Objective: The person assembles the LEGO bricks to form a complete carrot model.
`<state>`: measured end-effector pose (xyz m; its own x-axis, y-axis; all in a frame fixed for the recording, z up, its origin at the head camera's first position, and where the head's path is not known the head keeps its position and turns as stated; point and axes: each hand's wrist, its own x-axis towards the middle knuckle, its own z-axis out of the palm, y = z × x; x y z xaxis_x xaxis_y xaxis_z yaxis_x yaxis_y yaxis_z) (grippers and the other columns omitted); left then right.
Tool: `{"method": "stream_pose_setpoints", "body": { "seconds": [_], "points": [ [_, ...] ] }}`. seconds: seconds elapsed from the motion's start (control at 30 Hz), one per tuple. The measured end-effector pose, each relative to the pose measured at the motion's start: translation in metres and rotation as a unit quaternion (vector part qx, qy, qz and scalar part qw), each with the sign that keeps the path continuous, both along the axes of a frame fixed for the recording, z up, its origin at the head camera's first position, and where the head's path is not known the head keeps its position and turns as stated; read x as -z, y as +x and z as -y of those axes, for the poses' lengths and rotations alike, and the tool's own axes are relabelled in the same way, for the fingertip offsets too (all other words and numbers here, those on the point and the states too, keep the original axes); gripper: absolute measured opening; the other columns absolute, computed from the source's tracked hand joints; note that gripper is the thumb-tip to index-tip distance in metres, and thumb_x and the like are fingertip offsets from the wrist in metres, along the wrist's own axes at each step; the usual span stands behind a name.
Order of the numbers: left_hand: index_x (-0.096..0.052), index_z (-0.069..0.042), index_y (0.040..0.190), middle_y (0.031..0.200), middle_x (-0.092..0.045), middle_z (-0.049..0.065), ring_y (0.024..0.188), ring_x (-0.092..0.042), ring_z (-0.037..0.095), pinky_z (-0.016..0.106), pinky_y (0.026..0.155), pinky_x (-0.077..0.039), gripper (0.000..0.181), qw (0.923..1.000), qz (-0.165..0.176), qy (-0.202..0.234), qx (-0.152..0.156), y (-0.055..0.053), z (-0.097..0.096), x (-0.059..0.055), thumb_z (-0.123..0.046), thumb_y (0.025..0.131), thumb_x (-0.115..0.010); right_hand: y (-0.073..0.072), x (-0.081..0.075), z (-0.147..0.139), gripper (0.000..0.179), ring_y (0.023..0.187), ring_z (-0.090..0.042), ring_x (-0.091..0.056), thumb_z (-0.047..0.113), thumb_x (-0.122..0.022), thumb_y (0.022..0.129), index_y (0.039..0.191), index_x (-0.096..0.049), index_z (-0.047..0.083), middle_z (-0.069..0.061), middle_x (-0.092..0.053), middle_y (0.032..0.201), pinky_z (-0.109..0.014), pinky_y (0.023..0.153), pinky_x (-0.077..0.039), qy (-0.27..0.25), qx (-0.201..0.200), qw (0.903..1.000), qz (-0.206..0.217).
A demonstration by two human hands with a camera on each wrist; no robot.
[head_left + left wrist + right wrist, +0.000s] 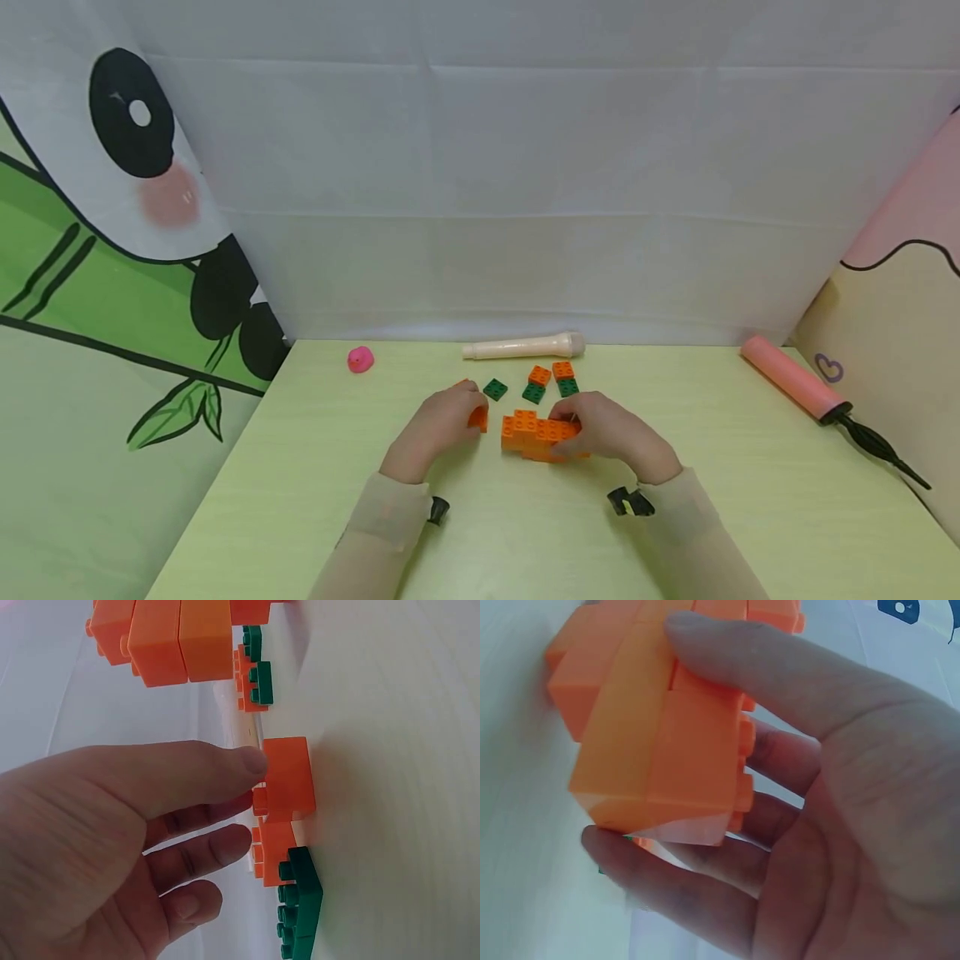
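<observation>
Orange assembly (528, 429): several bricks joined, studs upward in the head view; located between the hands, in front of the loose pieces; contact with the table cannot be judged.
Right hand (606, 427): grasping the assembly at its right end, thumb along one side and fingers around the other.
Left hand (444, 418): thumb against a single orange brick (291, 778), left of the assembly and apart from it; whether the fingers pinch it cannot be told.
Beside that brick, left-wrist view: second orange brick (277, 856) and studded green brick (304, 904).
Brick pairs: left pair (536, 387) and right pair (566, 380), each orange joined with green, lying beyond the assembly.
Small green brick (495, 389): alone, left of the pairs.
Back edge of table (510, 542): cream baton (521, 347) lying before grey-white cloth (480, 167); small pink object (361, 359) farther left.
Right edge: pink cylinder (793, 379) with black tapered end, lying aslant.
</observation>
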<state>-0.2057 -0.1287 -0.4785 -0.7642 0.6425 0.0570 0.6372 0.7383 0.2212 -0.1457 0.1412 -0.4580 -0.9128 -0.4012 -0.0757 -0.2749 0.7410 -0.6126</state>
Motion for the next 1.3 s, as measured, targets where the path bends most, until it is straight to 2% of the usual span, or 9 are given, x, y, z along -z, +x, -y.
{"method": "stream_pose_setpoints", "body": {
  "seconds": [0.17, 0.5, 0.6, 0.73, 0.83, 0.93, 1.03, 1.13, 1.3],
  "points": [
    [-0.072, -0.004, 0.118, 0.110, -0.061, 0.005, 0.090, -0.063, 0.022, 0.039, 0.088, -0.056, 0.035, 0.9998, 0.006, 0.008, -0.017, -0.001, -0.002, 0.000, -0.014, 0.088, -0.087, -0.006, 0.004, 0.000, 0.034, 0.088, -0.016, -0.056, 0.019, -0.091, 0.082, 0.111, -0.077, 0.008, 0.005, -0.070, 0.101, -0.038, 0.084, -0.050, -0.010, 0.000, 0.9997, -0.021],
    [-0.072, -0.001, 0.115, 0.109, -0.069, 0.008, 0.097, -0.064, 0.026, 0.044, 0.091, -0.054, 0.033, 0.9982, 0.028, -0.002, -0.054, -0.007, -0.008, 0.003, -0.009, 0.086, -0.086, -0.018, 0.006, -0.006, 0.038, 0.093, -0.017, -0.057, 0.025, -0.092, 0.082, 0.113, -0.075, 0.010, 0.005, -0.069, 0.106, -0.040, 0.089, -0.050, -0.006, 0.007, 0.9998, -0.017],
    [-0.073, -0.002, 0.111, 0.105, -0.070, 0.008, 0.095, -0.064, 0.025, 0.043, 0.090, -0.054, 0.028, 0.9980, 0.029, -0.003, -0.056, -0.010, -0.009, 0.004, -0.008, 0.087, -0.085, -0.022, 0.004, -0.014, 0.038, 0.095, -0.018, -0.058, 0.023, -0.092, 0.081, 0.112, -0.073, 0.010, 0.004, -0.068, 0.107, -0.042, 0.090, -0.051, -0.004, -0.004, 0.9999, -0.013],
    [-0.072, -0.004, 0.101, 0.093, -0.066, 0.004, 0.084, -0.060, 0.022, 0.040, 0.083, -0.054, 0.016, 0.9980, 0.026, 0.001, -0.058, -0.013, -0.010, 0.006, -0.007, 0.089, -0.082, -0.026, 0.000, -0.024, 0.036, 0.097, -0.021, -0.061, 0.019, -0.092, 0.081, 0.109, -0.071, 0.010, 0.002, -0.068, 0.105, -0.044, 0.089, -0.052, 0.001, -0.013, 0.9999, 0.003],
    [-0.070, -0.005, 0.095, 0.085, -0.061, 0.001, 0.077, -0.055, 0.021, 0.039, 0.077, -0.051, 0.011, 0.9971, 0.036, 0.017, -0.064, -0.015, -0.011, 0.006, -0.008, 0.091, -0.080, -0.029, -0.001, -0.028, 0.035, 0.096, -0.021, -0.061, 0.018, -0.092, 0.081, 0.108, -0.071, 0.010, 0.002, -0.068, 0.104, -0.044, 0.090, -0.053, 0.005, -0.012, 0.9998, 0.017],
    [-0.070, -0.005, 0.097, 0.086, -0.059, 0.001, 0.077, -0.055, 0.021, 0.039, 0.077, -0.051, 0.012, 0.9957, 0.042, 0.039, -0.073, -0.017, -0.012, 0.003, -0.011, 0.092, -0.079, -0.033, -0.001, -0.030, 0.033, 0.093, -0.020, -0.060, 0.017, -0.091, 0.082, 0.107, -0.071, 0.010, 0.002, -0.068, 0.104, -0.042, 0.088, -0.053, 0.008, -0.015, 0.9997, 0.020],
    [-0.071, -0.005, 0.106, 0.094, -0.061, 0.002, 0.082, -0.057, 0.021, 0.039, 0.082, -0.053, 0.017, 0.9945, 0.026, 0.063, -0.079, -0.018, -0.014, -0.001, -0.013, 0.093, -0.078, -0.037, 0.000, -0.030, 0.031, 0.089, -0.021, -0.058, 0.016, -0.091, 0.082, 0.105, -0.070, 0.011, 0.001, -0.067, 0.103, -0.039, 0.084, -0.052, 0.005, -0.019, 0.9996, 0.022],
    [-0.070, -0.004, 0.114, 0.104, -0.063, 0.002, 0.086, -0.059, 0.019, 0.037, 0.085, -0.054, 0.024, 0.9926, -0.007, 0.091, -0.080, -0.017, -0.017, -0.008, -0.015, 0.093, -0.077, -0.039, 0.002, -0.031, 0.030, 0.084, -0.022, -0.057, 0.014, -0.091, 0.082, 0.103, -0.069, 0.012, 0.000, -0.066, 0.103, -0.037, 0.078, -0.051, -0.003, -0.023, 0.9994, 0.025],
    [-0.069, -0.008, 0.120, 0.113, -0.063, 0.001, 0.084, -0.060, 0.015, 0.031, 0.078, -0.055, 0.028, 0.9855, -0.053, 0.150, -0.060, -0.013, -0.027, -0.020, -0.019, 0.096, -0.076, -0.044, 0.002, -0.032, 0.029, 0.082, -0.022, -0.057, 0.014, -0.090, 0.083, 0.101, -0.067, 0.014, 0.000, -0.065, 0.101, -0.035, 0.075, -0.050, -0.016, -0.039, 0.9989, 0.020]
  ]
}}
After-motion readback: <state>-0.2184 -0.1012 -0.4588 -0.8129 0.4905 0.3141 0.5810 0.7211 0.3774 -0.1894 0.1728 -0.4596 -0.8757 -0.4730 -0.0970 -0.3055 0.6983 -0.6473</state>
